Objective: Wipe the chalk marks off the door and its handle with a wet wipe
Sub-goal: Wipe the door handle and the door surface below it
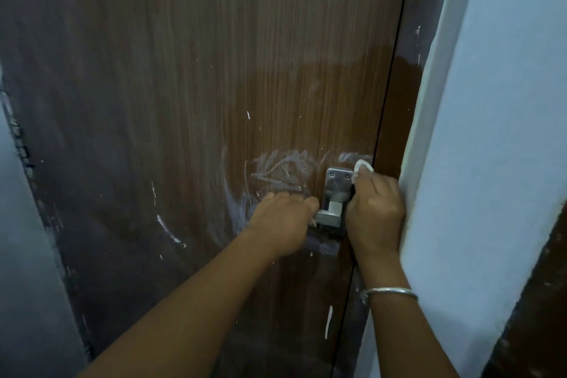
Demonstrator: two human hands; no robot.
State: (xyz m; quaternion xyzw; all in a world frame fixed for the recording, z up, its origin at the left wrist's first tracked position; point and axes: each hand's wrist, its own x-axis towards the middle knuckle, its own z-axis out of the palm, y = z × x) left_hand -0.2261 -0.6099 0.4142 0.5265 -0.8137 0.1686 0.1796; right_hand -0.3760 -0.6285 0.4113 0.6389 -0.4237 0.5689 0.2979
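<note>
**Hands at work on a chalk-smeared door**

Two bare forearms reached up from the bottom of the frame, the right one wearing a silver bangle (388, 291) at the wrist. The left hand (282, 221) had its fingers curled round the lever of the metal handle (336, 190), hiding most of it. The right hand (376, 209), just beside the handle's plate, pinched a bunched white wet wipe (362, 167) in bent fingers against the wood at the plate's upper right corner. Chalk marks (282, 169) swirled in pale scribbles above and left of the handle, with a smeared patch below it. The brown wood-grain door (184, 70) stood shut, dotted with small white flecks (248, 115). A dark door frame (405, 101) ran along its right edge, and a pale blue-grey wall (506, 101) stood on the right.
</note>
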